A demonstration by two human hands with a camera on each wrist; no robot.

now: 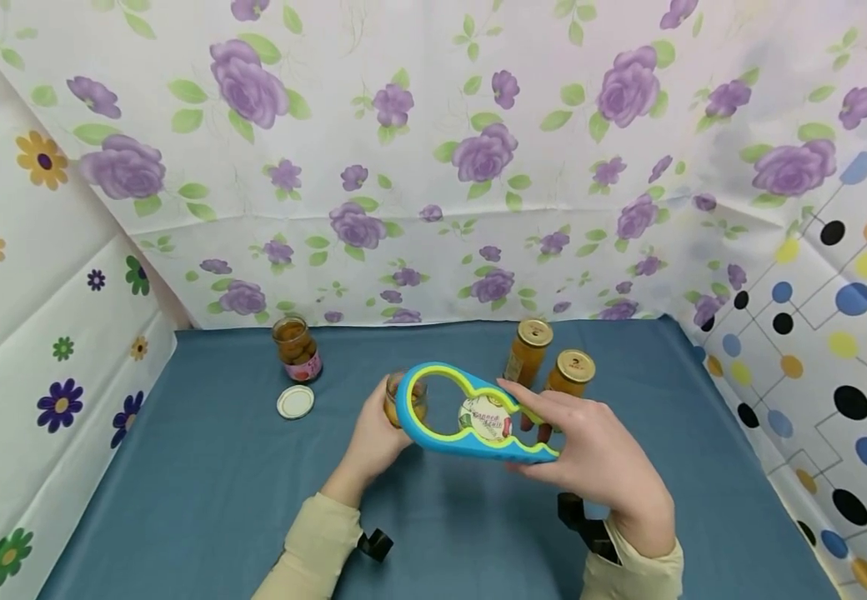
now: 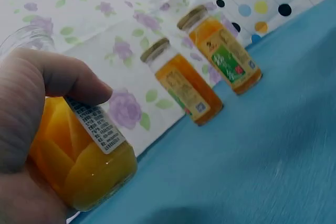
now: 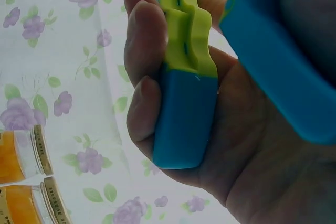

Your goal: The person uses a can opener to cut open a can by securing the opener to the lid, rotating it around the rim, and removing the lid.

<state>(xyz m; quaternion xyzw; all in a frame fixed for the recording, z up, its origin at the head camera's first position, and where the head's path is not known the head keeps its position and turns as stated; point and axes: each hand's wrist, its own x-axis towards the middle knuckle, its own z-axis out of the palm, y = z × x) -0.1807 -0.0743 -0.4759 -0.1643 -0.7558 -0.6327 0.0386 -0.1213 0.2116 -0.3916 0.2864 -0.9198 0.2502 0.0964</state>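
Note:
My left hand [image 1: 375, 429] grips a glass jar [image 2: 105, 169] of yellow fruit pieces, its bare glass rim showing above the thumb in the left wrist view. My right hand [image 1: 602, 446] holds a blue and green jar opener [image 1: 444, 446] by its handle end, fingers curled round it in the right wrist view. The opener's large ring overlaps the jar in the head view. A round printed lid [image 1: 485, 417] shows inside the opener's middle opening; whether the opener or the fingers hold it, I cannot tell.
Two jars of orange fruit with gold lids, a rear jar [image 1: 528, 350] and a nearer jar [image 1: 571, 372], stand back right. An uncapped jar [image 1: 298, 350] with a pink label stands back left, a white lid [image 1: 295, 402] lying before it. Patterned cloths surround the blue table [image 1: 201, 500].

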